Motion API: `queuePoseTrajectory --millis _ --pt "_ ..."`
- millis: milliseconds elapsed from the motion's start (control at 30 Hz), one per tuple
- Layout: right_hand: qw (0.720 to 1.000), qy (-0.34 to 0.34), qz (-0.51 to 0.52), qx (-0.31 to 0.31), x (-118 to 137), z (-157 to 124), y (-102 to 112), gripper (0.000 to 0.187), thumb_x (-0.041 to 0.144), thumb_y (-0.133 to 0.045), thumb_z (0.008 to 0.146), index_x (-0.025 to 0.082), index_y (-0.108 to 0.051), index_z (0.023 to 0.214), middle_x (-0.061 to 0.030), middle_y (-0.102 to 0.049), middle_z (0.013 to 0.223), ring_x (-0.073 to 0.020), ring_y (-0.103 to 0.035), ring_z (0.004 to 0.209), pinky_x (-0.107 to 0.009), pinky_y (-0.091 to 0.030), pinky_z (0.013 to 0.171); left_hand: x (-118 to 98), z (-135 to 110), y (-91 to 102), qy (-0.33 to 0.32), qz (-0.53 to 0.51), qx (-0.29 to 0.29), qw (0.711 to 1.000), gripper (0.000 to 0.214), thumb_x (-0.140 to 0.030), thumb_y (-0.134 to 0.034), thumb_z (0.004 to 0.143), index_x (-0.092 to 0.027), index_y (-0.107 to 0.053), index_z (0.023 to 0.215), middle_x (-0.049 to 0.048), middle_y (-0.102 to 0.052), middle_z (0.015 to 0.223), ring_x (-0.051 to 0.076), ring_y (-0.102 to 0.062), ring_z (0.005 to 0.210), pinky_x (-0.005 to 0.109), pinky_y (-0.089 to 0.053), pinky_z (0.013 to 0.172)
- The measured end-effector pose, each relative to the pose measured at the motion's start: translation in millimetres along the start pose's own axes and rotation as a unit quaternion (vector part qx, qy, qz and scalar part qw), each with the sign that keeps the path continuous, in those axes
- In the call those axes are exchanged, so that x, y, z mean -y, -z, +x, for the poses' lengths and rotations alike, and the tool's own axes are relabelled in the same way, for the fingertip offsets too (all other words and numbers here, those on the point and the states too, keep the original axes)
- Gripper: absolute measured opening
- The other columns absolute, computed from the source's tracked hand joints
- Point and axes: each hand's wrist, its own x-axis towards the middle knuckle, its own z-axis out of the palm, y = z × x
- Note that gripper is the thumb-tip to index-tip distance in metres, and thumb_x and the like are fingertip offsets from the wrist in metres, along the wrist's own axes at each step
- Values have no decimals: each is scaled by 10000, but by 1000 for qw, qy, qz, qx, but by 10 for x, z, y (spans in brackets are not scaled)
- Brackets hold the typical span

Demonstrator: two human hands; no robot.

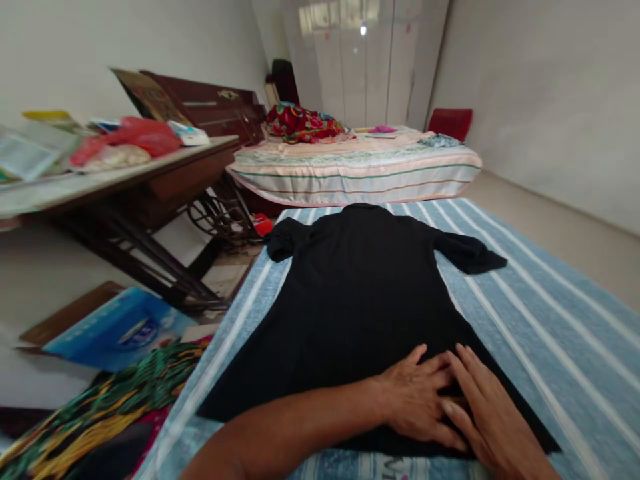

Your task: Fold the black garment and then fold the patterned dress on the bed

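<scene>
A black short-sleeved shirt (350,293) lies spread flat on a blue and white striped sheet (545,333), collar away from me and sleeves out to both sides. My left hand (417,400) lies flat on the shirt's lower part near the hem, fingers stretched out. My right hand (493,413) rests flat beside it, fingers extended, overlapping the left hand's fingertips. Neither hand holds anything.
A second bed (360,167) with a striped cover and colourful clothes stands beyond. A wooden table (125,180) with bags and papers is at the left, over a blue box (120,327). Green patterned fabric (100,407) lies at the lower left. Bare floor (560,227) runs along the right.
</scene>
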Motion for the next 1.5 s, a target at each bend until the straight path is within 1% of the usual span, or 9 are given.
queuePoseTrajectory --millis 200,333,467,533,633,733,867,1300,1500 --pt "999 25 -21 -21 -227 -178 -226 721 473 -359 885 148 -106 1476 -178 -318 1458 -347 -355 1302 -490 -444 924 -33 28 -45 -4 -12 -2 1000 596 -513 -399 881 -234 -323 1402 118 -203 1514 288 -82 1409 605 -161 1078" --pt "999 24 -22 -27 -271 -186 -228 715 501 -355 880 164 -139 1472 -173 -322 1457 -345 -381 1287 -488 -441 935 -8 -64 21 11 24 -40 999 508 -431 -409 894 -145 -425 1314 104 -357 1451 238 -214 1384 479 -230 1102" --pt "1000 15 -15 -17 -240 -171 -209 707 552 -329 873 180 -193 1457 -160 -324 1459 -351 -365 1296 -505 -440 936 241 -462 194 133 49 -86 986 464 -387 -359 924 -173 -405 1332 77 -332 1477 210 -198 1389 426 -235 1107" --pt "1000 13 -19 -20 -220 -163 -198 720 580 -318 867 188 -195 1458 -157 -328 1457 -357 -357 1299 -515 -445 925 449 -778 260 273 75 -108 953 470 -394 -347 926 -173 -411 1335 92 -328 1478 228 -197 1389 443 -231 1106" --pt "999 21 -25 -22 -205 -150 -182 727 603 -311 862 191 -217 1454 -156 -347 1447 -364 -366 1292 -518 -444 921 743 -1278 273 489 137 -153 848 526 -421 -349 919 -111 -411 1341 154 -302 1480 282 -183 1389 474 -222 1101" --pt "998 39 -36 -27 -220 -143 -184 743 616 -324 853 163 -262 1439 -178 -364 1432 -375 -386 1275 -516 -451 906 891 -1632 207 574 157 -153 789 642 -524 -313 907 -81 -374 1367 194 -281 1478 308 -174 1387 500 -224 1089" --pt "998 32 -49 -19 -265 -157 -216 750 629 -328 845 151 -292 1422 -192 -354 1433 -377 -385 1275 -523 -445 910 899 -1765 147 589 138 -146 783 724 -608 -252 889 -92 -348 1387 189 -248 1491 304 -170 1388 507 -209 1090" --pt "994 47 -88 -49 -224 -80 -181 700 576 -359 855 148 -308 1407 -211 -353 1428 -368 -459 1220 -479 -505 835 967 -1825 188 601 145 -162 769 700 -584 -255 897 -78 -392 1361 207 -261 1481 320 -199 1377 499 -256 1070" --pt "992 45 -93 -75 -198 -52 -218 674 575 -431 829 159 -410 1360 -190 -420 1392 -350 -512 1173 -442 -516 816 1125 -1720 370 574 188 -194 773 657 -573 -270 895 -109 -430 1332 176 -310 1469 305 -245 1366 468 -290 1061"
